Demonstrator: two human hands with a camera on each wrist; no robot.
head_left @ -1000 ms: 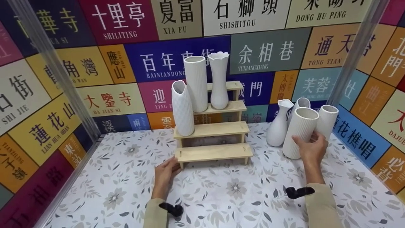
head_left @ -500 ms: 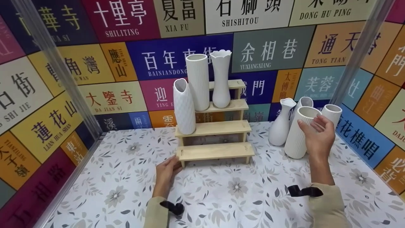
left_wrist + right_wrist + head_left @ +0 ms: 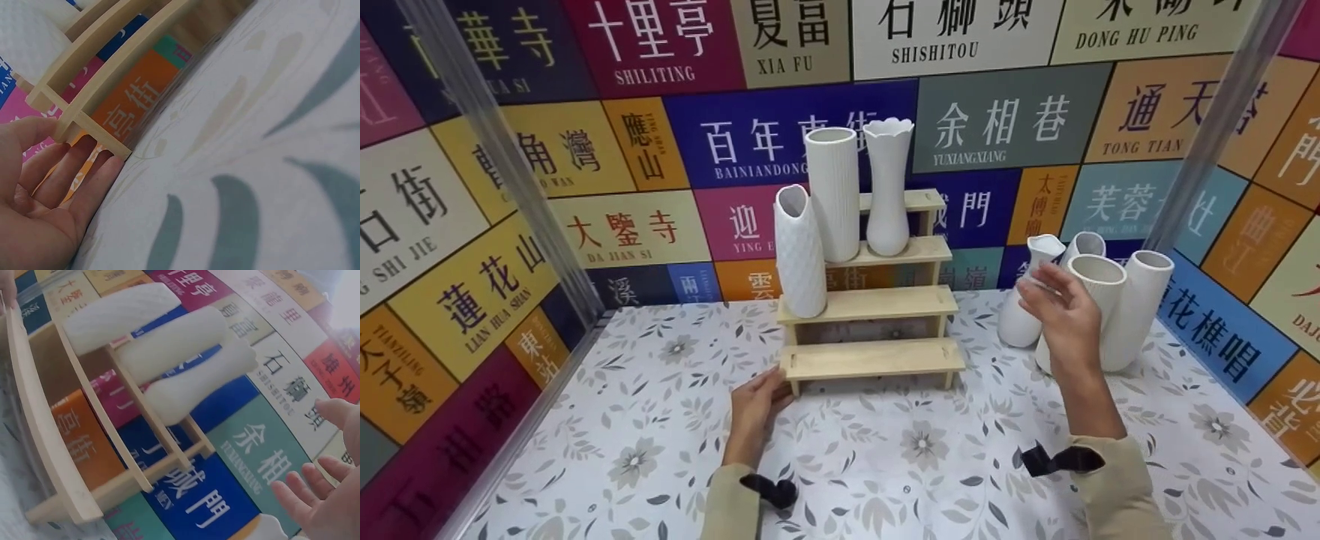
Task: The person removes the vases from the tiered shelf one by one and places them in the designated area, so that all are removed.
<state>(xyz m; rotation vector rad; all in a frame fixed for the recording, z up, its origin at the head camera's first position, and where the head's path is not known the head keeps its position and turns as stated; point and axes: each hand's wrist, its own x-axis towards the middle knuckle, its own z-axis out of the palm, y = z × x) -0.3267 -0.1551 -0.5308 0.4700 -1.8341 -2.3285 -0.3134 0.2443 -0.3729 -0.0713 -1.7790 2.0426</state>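
Note:
My left hand (image 3: 754, 409) holds the left end of a stepped wooden stand (image 3: 877, 358), thumb on the bottom shelf's corner and fingers at its leg (image 3: 101, 132) in the left wrist view. On the stand are a diamond-textured vase (image 3: 801, 262), a ribbed cylinder vase (image 3: 834, 195) and a scalloped-rim vase (image 3: 889, 187). My right hand (image 3: 1069, 315) is raised at the right group of vases, fingers spread with nothing between them. It overlaps the narrow-necked vase (image 3: 1016, 322) and a wide ribbed vase (image 3: 1099, 274) in the head view. The narrow-necked vase's rim (image 3: 264, 530) shows below the fingers.
Behind the wide ribbed vase are a slanted-mouth vase (image 3: 1087, 244), mostly hidden, and a slim vase (image 3: 1147, 300). A floral cloth (image 3: 922, 465) covers the table. Walls with printed signs (image 3: 997, 120) and clear corner posts (image 3: 1222, 112) enclose it.
My right hand has let go of the wide ribbed vase, lifted up, and moved left toward the narrow-necked vase. My left hand stays at the stand.

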